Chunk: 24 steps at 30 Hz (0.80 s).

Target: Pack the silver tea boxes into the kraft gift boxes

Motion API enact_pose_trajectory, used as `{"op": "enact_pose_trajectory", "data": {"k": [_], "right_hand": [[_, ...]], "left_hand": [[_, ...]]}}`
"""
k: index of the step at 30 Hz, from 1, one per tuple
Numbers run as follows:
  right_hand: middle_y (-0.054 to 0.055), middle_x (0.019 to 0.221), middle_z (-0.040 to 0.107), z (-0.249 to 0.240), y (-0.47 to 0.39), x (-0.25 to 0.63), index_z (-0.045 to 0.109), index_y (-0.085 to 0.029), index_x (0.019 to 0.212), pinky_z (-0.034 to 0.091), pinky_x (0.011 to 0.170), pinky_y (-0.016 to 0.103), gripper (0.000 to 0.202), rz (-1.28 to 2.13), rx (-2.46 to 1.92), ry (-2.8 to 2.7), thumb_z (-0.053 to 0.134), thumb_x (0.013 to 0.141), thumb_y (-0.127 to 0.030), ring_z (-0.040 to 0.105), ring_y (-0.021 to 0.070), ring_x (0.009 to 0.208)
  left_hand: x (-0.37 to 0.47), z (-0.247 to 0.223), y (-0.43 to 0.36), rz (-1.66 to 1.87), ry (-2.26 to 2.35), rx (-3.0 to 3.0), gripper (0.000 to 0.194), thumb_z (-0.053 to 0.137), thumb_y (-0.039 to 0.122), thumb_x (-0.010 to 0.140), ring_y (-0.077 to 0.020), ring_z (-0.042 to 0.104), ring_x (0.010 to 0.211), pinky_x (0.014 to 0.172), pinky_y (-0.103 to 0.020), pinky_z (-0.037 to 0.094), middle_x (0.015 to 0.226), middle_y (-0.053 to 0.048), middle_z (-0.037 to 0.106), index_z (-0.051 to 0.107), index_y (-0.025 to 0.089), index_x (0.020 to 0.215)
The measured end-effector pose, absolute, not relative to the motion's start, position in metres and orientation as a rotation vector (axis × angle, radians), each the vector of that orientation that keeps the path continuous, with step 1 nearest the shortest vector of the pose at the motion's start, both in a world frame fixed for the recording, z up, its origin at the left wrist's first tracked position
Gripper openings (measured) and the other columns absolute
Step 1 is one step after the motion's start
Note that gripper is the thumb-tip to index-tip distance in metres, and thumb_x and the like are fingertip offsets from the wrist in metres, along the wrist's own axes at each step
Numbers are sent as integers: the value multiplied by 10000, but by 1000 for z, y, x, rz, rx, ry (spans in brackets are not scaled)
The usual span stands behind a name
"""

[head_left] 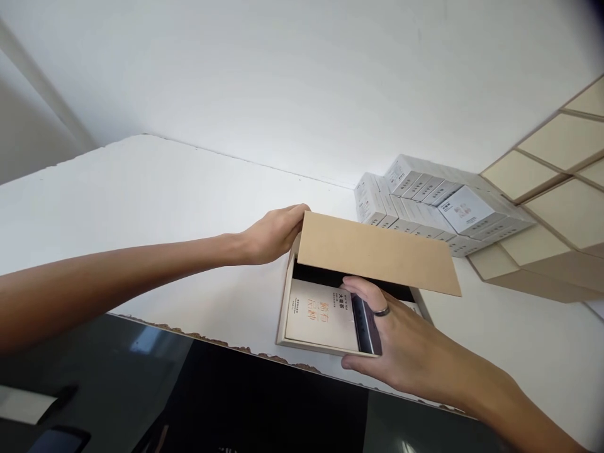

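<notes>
A shallow cream gift box (282,333) rests near the table's front edge. Its tan lid (377,251) stands raised at a slant over the back of the box. At the lid's left end is my left hand (276,234), closed on it, with the fingertips hidden behind the panel. A white tea box (321,318) with orange and black characters lies in the left part of the gift box. My right hand (406,343), wearing a dark ring, reaches in from the right. Its thumb and fingers close around a dark glossy small box (367,324), mostly covered by the hand.
Several small white boxes (425,201) are stacked against the wall at the back right. Beside them, large tan boxes (566,207) form a tall pile. The white table (189,195) has a chipped front edge. Dark objects, one phone-like (59,440), lie below it at lower left.
</notes>
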State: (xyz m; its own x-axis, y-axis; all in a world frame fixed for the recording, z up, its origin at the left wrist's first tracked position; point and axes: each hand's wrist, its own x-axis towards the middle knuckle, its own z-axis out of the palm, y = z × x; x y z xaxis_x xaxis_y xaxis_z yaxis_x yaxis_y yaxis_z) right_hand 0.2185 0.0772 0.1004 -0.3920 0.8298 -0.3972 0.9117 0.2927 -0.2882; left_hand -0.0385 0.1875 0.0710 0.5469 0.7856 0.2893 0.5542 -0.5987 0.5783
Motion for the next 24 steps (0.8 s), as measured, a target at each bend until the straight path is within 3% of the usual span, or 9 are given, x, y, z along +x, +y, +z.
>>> {"op": "enact_pose_trajectory", "data": {"k": [8,13,16,20,24], "right_hand": [[107,1499,374,108,78,214,129,-312,1522,449,1020,477,957,-757,1584,2402,664,772,-569,457,336,1300],[121,1437,428,108,81,212,226,-292,1473,455,1006,475,883,-769,1550,2413,673,757,-553,482,338,1268],[114,1480,392,106,80,214,181,-304,1496,446,1025,471,927,-759,1537,2457,679,757,-558,462,333,1297],[76,1577,275,108,75,221,106,-347,1540,387,1093,497,1025,-633,1574,2532,690,740,-608,327,346,1412],[106,1548,348,111,74,223,120,-281,1563,400,1083,523,1053,-557,1616,2427,667,739,-644,350,360,1400]], "left_hand": [[-39,67,188,830,1041,2340,95,382,141,923,-135,553,731,595,-251,420,895,-15,610,451,207,922],[-37,69,188,850,1032,2345,105,380,123,914,-122,538,706,585,-237,409,871,-4,604,441,209,908],[-37,69,187,832,1054,2342,107,382,126,909,-125,540,703,584,-237,412,870,-4,607,448,210,912],[-37,70,186,815,1092,2334,98,389,140,901,-137,548,696,576,-246,412,871,-12,621,456,210,917],[-36,70,185,799,1122,2334,104,384,156,895,-151,566,704,573,-256,416,874,-22,633,472,208,913]]}}
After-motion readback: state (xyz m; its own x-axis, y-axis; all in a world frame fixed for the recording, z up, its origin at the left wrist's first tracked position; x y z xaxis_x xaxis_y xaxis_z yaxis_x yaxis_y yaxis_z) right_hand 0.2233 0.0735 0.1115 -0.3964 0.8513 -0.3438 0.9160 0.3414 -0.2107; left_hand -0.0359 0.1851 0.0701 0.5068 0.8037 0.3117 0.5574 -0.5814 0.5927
